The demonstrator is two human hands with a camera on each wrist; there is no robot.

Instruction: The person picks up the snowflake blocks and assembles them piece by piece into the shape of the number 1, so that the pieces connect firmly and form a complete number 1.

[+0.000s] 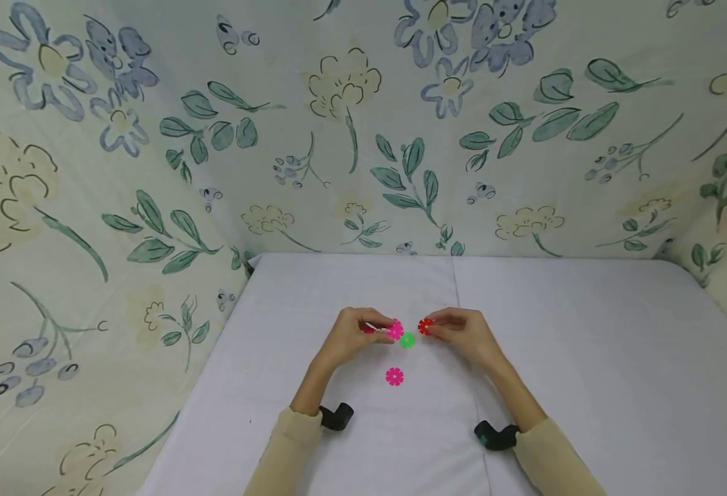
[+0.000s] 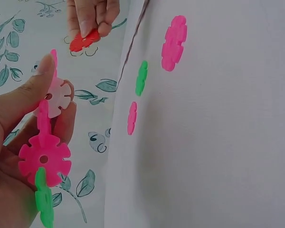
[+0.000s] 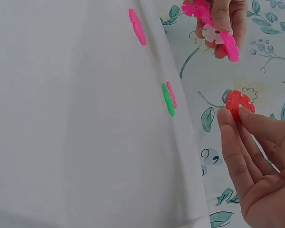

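My left hand (image 1: 352, 336) pinches a chain of notched interlocking discs (image 2: 44, 154) between thumb and fingers. Pink, white and green pieces show in that chain in the left wrist view, slotted crosswise into one another. To the right, my right hand (image 1: 466, 336) holds a single red interlocking disc (image 3: 240, 104) between thumb and fingertips. A small gap separates the red disc from the chain's pink end. Below and between the hands, a green disc (image 1: 407, 340) lies on the table, with a pink disc (image 2: 132, 118) beside it in the wrist views. Another pink disc (image 1: 394, 376) lies closer to me.
A white cloth (image 1: 586, 358) with a few creases covers the table. Behind and to the left hangs a floral curtain (image 1: 339, 193). Black wrist devices (image 1: 337, 417) sit at both cuffs, over the table.
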